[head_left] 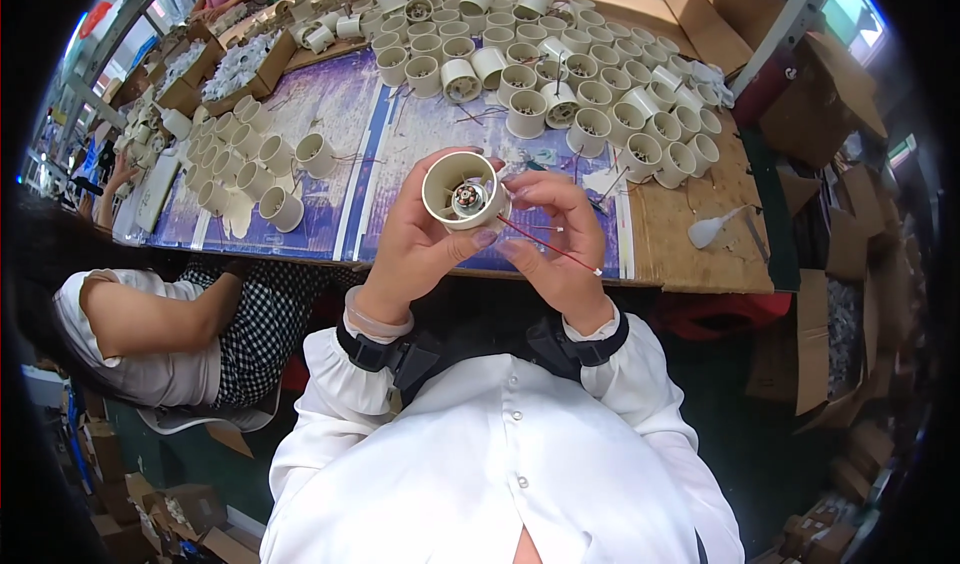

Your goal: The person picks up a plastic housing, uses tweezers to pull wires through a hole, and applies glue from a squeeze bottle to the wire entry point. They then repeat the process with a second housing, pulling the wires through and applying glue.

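Note:
A cream plastic motor housing, shaped like a short cup, is held up in front of me with its mouth tilted toward me. Inside it shows a small round metal motor. My left hand wraps around its left side and underside, thumb across the lower front. On the other side, my right hand has its fingertips against the housing's edge, with the thumb low beside it. Thin red and dark wires come out of the housing, cross in front of my right hand and end in a small white connector.
Many similar cream housings crowd the far right of the table; a smaller group stands left. A white squeeze bottle lies on bare wood at right. Close by on the left sits a co-worker. Cardboard boxes stand right.

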Action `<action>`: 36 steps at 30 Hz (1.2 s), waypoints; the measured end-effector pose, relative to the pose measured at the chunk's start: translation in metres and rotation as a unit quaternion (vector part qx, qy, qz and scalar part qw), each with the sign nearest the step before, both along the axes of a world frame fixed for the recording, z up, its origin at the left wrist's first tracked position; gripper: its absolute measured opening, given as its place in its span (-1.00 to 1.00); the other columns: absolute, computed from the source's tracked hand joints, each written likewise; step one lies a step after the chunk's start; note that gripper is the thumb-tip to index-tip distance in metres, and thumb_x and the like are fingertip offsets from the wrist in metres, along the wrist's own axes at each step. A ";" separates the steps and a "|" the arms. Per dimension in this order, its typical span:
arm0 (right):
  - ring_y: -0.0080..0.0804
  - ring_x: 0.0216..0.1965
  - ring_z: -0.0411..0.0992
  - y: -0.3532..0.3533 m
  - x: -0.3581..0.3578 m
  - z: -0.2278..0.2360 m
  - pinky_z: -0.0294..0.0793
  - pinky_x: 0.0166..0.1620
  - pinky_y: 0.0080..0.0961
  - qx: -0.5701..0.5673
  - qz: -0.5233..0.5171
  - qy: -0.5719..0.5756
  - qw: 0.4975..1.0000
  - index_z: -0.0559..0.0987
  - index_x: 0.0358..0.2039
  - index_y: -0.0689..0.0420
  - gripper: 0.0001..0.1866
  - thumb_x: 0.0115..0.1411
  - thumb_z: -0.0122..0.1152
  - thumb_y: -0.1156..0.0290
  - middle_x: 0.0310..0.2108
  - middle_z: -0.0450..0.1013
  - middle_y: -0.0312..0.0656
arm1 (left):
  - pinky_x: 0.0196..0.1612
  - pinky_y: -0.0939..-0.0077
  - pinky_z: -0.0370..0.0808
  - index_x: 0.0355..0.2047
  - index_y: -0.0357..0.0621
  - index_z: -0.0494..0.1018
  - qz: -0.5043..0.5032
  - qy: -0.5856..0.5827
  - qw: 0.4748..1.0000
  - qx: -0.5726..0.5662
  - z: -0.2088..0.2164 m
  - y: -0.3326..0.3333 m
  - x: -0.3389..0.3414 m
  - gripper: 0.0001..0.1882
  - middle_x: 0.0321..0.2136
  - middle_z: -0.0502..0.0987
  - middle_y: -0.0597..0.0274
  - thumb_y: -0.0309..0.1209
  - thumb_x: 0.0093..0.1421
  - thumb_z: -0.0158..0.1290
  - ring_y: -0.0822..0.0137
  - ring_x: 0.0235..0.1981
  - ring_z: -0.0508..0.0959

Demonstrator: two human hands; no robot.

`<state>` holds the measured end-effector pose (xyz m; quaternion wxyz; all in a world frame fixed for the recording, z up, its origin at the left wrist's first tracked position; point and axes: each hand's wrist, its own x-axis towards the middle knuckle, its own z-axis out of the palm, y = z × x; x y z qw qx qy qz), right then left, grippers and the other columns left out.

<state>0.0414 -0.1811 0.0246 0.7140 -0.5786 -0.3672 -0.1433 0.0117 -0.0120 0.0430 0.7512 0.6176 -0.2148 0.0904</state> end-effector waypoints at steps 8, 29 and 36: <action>-0.42 -0.19 0.40 0.001 0.000 -0.009 0.38 -0.08 -0.53 -0.048 -0.080 -0.010 0.996 0.50 -0.30 0.19 -0.89 0.16 0.23 0.57 -0.21 0.42 -0.16 | 0.17 0.38 0.31 0.18 -0.24 0.14 -0.003 0.001 1.000 -0.027 -0.009 0.001 0.004 -0.31 0.10 0.37 0.06 -0.47 0.09 0.21 0.28 0.11 0.38; -0.32 -0.42 0.46 0.002 -0.004 -0.007 0.41 -0.30 -0.48 -0.123 -0.194 -0.214 0.950 0.49 -0.36 0.11 -0.76 -0.01 0.28 0.70 -0.42 0.53 -0.17 | -0.33 0.65 0.46 0.04 -0.23 0.29 0.131 0.170 0.967 -0.139 -0.014 -0.015 0.009 -0.49 -0.12 0.47 0.20 -0.59 0.05 0.13 0.48 -0.28 0.48; -0.15 -0.31 0.47 -0.024 -0.001 0.008 0.44 -0.23 -0.38 -0.257 0.005 -0.032 0.966 0.50 -0.27 0.17 -0.79 0.04 0.24 0.59 -0.28 0.51 -0.09 | -0.21 0.56 0.49 -0.10 -0.18 0.35 0.245 0.042 0.968 0.020 -0.031 -0.003 0.015 -0.51 -0.23 0.50 0.29 -0.58 -0.06 0.25 0.46 -0.26 0.52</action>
